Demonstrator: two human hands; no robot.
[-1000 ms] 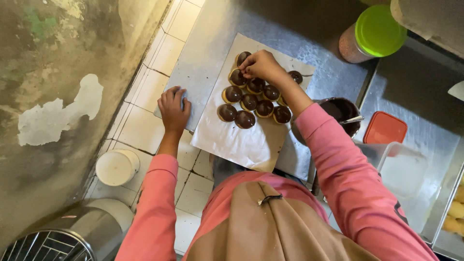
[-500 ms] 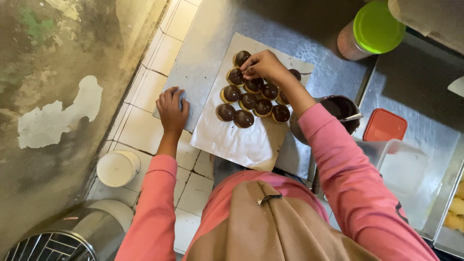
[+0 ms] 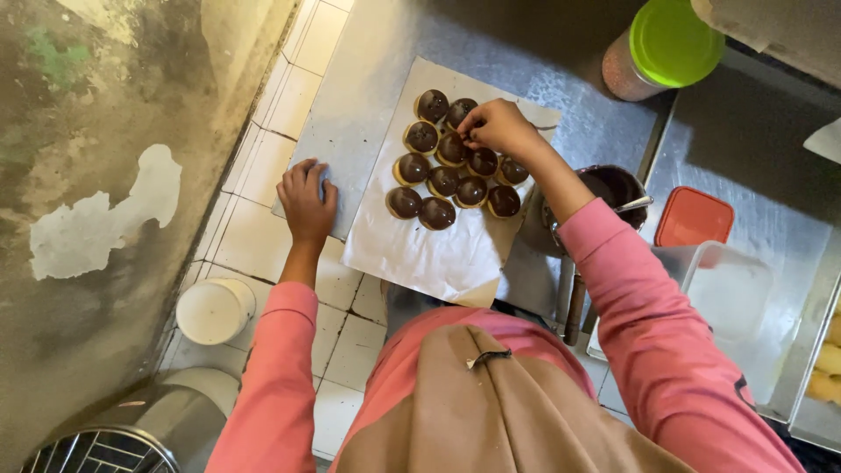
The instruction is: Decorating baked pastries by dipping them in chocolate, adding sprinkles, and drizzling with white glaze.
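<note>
While pinching over a chocolate-topped pastry (image 3: pixel 452 147) on the white paper (image 3: pixel 420 254), right hand (image 3: pixel 498 128) fingertips closed. Left hand (image 3: pixel 307 194) flat, open, pressed on steel worktop (image 3: pixel 368 105) beside paper.

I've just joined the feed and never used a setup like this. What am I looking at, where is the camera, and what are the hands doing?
There is no machine here: a person in pink sleeves works with two bare hands. The single picture comes from a camera on their head, looking straight down, so you see their chest and arms from above.

On a metal counter lies a white paper with about ten chocolate-topped pastries in a cluster. The right hand is over the far pastries, its fingers pinched at one of them; whether it grips anything is too small to tell. The left hand rests flat at the counter's left edge, holding nothing.

Nearby: a pot of dark chocolate, a green-lidded jar, an orange lid and a clear box.
</note>
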